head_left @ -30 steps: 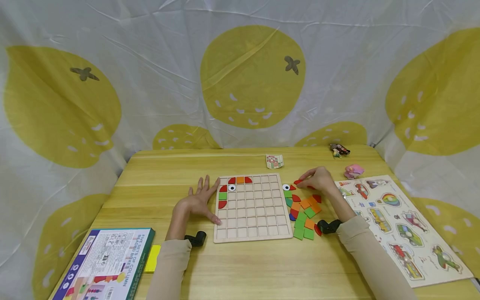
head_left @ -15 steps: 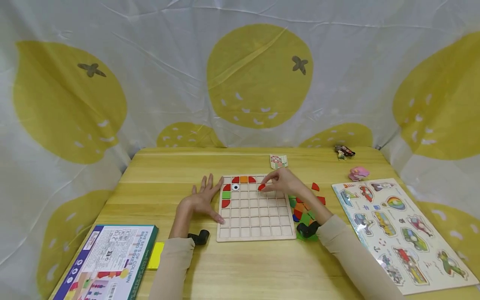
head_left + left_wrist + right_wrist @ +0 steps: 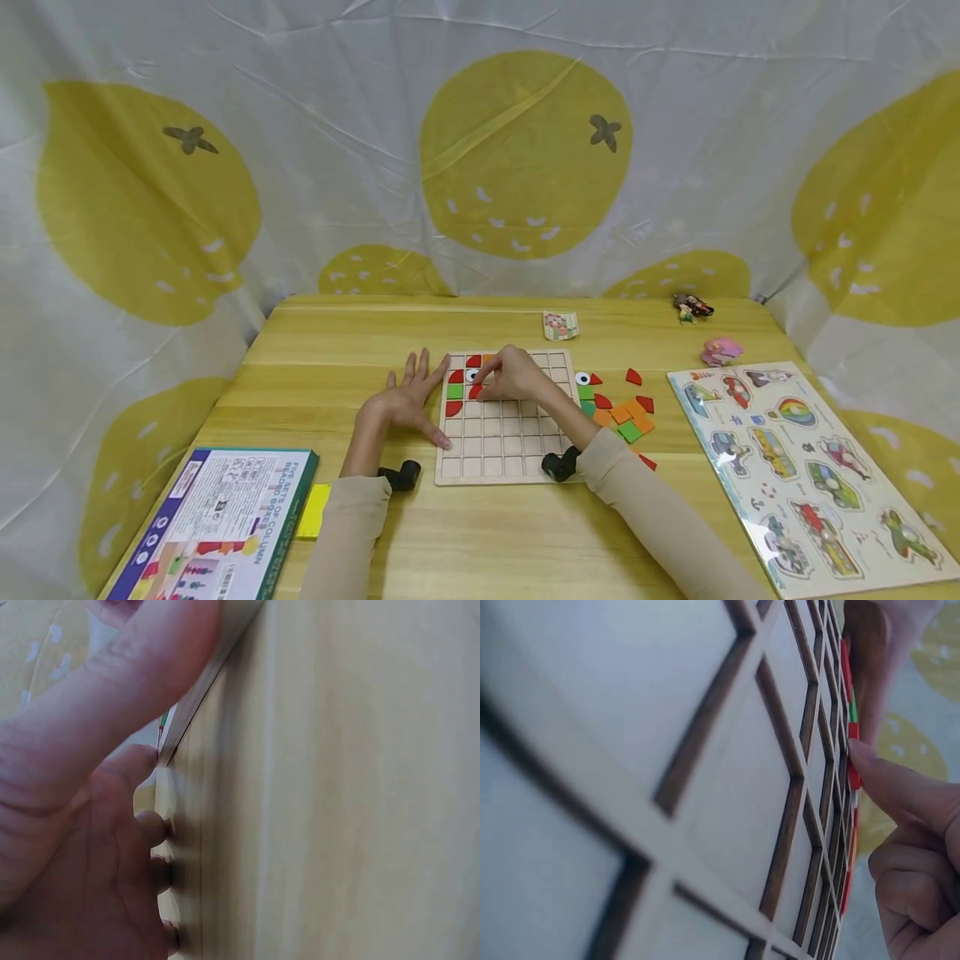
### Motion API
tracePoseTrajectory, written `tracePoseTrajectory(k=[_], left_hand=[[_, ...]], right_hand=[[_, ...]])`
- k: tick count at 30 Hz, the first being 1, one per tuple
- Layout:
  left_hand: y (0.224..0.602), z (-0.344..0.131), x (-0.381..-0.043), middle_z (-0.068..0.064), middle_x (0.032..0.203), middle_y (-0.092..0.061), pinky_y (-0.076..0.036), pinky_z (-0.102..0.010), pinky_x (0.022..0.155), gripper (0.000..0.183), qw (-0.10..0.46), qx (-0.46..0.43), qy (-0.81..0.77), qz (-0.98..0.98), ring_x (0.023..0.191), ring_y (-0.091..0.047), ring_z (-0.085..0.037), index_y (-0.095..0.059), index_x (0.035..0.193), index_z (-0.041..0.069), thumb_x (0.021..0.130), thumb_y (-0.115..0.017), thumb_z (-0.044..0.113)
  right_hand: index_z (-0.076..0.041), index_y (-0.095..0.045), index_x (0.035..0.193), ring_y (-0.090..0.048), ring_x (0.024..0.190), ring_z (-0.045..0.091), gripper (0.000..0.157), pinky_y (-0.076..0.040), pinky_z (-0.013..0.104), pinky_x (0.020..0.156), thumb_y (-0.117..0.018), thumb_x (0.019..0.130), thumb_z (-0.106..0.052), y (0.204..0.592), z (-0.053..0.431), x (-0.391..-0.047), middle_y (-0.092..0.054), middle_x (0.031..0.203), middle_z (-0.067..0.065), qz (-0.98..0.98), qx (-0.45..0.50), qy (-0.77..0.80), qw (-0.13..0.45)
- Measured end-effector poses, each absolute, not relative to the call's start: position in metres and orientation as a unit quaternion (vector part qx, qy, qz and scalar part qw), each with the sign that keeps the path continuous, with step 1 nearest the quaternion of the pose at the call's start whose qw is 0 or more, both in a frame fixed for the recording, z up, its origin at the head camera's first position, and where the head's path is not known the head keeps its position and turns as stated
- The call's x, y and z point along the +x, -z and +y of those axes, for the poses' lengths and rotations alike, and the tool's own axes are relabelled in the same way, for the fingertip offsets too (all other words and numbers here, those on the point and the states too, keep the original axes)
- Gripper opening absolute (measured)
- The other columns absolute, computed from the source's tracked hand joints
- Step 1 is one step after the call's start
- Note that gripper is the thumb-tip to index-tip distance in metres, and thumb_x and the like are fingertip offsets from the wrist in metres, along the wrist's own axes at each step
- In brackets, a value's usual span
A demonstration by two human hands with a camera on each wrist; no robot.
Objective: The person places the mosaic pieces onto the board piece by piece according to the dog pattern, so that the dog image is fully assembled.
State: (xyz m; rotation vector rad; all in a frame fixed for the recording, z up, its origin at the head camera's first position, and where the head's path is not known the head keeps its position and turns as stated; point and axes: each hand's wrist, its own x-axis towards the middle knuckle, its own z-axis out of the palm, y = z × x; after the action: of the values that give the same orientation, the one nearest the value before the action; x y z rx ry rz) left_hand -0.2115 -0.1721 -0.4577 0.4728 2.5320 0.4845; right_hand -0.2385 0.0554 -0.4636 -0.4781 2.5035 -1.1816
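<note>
A square wooden grid board (image 3: 501, 450) lies on the table. My left hand (image 3: 401, 408) is spread at its left edge, thumb on the near left rim and the other fingertips down by the tabletop. My right hand (image 3: 513, 375) pinches a red quarter-circle piece (image 3: 476, 391) over the upper left cells, just below the round eye piece (image 3: 471, 376). In the right wrist view the red piece (image 3: 854, 774) is between thumb and fingers at the grid's surface. A green square (image 3: 455, 390) sits in the left column, with a red quarter-circle above and below it.
Loose orange, green and red pieces (image 3: 630, 417) lie right of the board, with another eye piece (image 3: 582, 378). A picture puzzle board (image 3: 810, 475) is at the right, a boxed toy set (image 3: 217, 517) at the left. A small pattern card (image 3: 561, 326) lies behind.
My right hand has picked up a red quarter-circle from the loose pieces and carried it left across the board to the upper left cells. The left hand stays at the board's edge.
</note>
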Motion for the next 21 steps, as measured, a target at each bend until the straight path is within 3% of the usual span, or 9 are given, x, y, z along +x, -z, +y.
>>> tracePoseTrajectory(k=[10, 17, 21], left_hand=[[0.458, -0.172, -0.211, -0.020, 0.159, 0.023, 0.007, -0.071, 0.112, 0.140, 0.258, 0.177, -0.176, 0.933, 0.146, 0.022, -0.042, 0.005, 0.156, 0.024, 0.056, -0.085, 0.060], [0.456, -0.170, -0.210, -0.021, 0.159, 0.023, 0.007, -0.072, 0.112, 0.140, 0.260, 0.180, -0.177, 0.932, 0.146, 0.022, -0.042, 0.005, 0.156, 0.022, 0.056, -0.085, 0.060], [0.456, -0.171, -0.211, -0.020, 0.159, 0.023, 0.007, -0.071, 0.112, 0.140, 0.260, 0.173, -0.174, 0.934, 0.146, 0.022, -0.041, 0.005, 0.156, 0.023, 0.055, -0.085, 0.060]], right_hand=[[-0.014, -0.080, 0.082, -0.037, 0.049, 0.008, 0.020, -0.029, 0.021, 0.046, -0.090, 0.065, -0.017, 0.465, 0.054, -0.241, -0.054, 0.057, -0.001, 0.871, -0.170, 0.427, 0.172], [-0.014, -0.080, 0.082, -0.040, 0.052, 0.007, 0.018, -0.031, 0.021, 0.049, -0.089, 0.067, -0.018, 0.467, 0.059, -0.243, -0.066, 0.065, 0.001, 0.868, -0.187, 0.426, 0.174], [-0.012, -0.080, 0.091, -0.036, 0.051, 0.008, 0.020, -0.030, 0.020, 0.048, -0.085, 0.072, -0.017, 0.464, 0.064, -0.245, -0.065, 0.066, 0.000, 0.852, -0.194, 0.446, 0.194]])
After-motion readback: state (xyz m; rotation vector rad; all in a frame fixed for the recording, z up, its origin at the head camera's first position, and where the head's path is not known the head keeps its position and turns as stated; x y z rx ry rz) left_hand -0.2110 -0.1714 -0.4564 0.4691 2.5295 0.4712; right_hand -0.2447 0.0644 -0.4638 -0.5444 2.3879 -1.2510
